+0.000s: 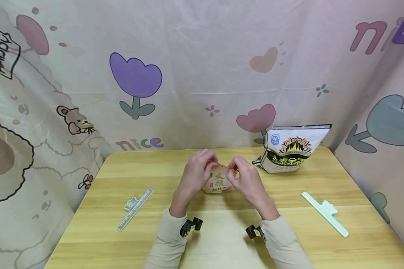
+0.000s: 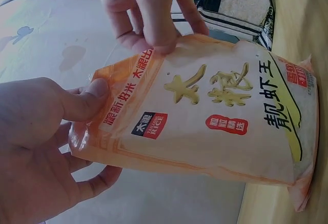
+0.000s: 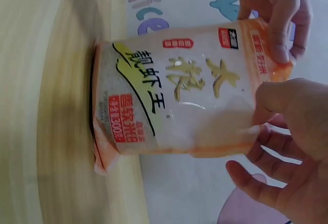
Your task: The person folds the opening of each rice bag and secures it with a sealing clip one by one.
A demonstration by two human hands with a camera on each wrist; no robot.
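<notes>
A small orange and white bag of rice (image 1: pixel 219 180) stands upright on the table in front of me. My left hand (image 1: pixel 196 171) pinches the top left corner of the bag, thumb on the front and fingers behind, as the left wrist view shows. At the upper right edge, my right hand (image 1: pixel 245 177) pinches the bag (image 3: pixel 189 90) between thumb and fingers. Printed characters and a yellow band cover the front of the bag (image 2: pixel 215 111), and its bottom sits on the wood.
A larger white and black rice bag (image 1: pixel 291 151) stands at the back right. A clear ruler-like sealing clip (image 1: pixel 134 210) lies on the left, a pale green clip (image 1: pixel 326 213) on the right. The wooden table (image 1: pixel 222 239) meets a printed cloth backdrop (image 1: pixel 195 74).
</notes>
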